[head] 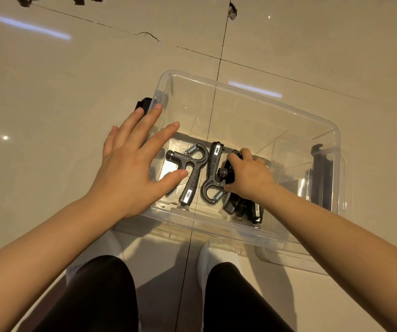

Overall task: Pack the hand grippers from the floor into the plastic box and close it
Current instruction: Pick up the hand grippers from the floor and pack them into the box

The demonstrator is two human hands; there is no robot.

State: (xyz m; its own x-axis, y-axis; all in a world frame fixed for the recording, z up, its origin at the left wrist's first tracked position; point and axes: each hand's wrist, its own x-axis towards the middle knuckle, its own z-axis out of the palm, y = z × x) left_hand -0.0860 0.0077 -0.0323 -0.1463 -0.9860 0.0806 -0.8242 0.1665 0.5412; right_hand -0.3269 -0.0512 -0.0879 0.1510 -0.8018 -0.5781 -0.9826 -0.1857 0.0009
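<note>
1. Clear plastic box (247,87) sits on a tiled floor (72,80), open at the top, just ahead of white shoes (219,257).
2. Two dark hand grippers lie side by side on the box bottom: left one (189,172), middle one (210,178), each with a coil spring showing.
3. Right hand (247,174) reaches down inside the box, grip curled round a third dark gripper (239,207) just right of the middle one.
4. Left hand (132,164) hovers over the box's left wall, grip spread, fingers straight, holding nothing.
5. Black latch (322,178) on the box's right end; another at the left end, partly behind the fingers.
6. More small dark pieces (26,0) lie on the floor at the far top edge; too small to identify.
</note>
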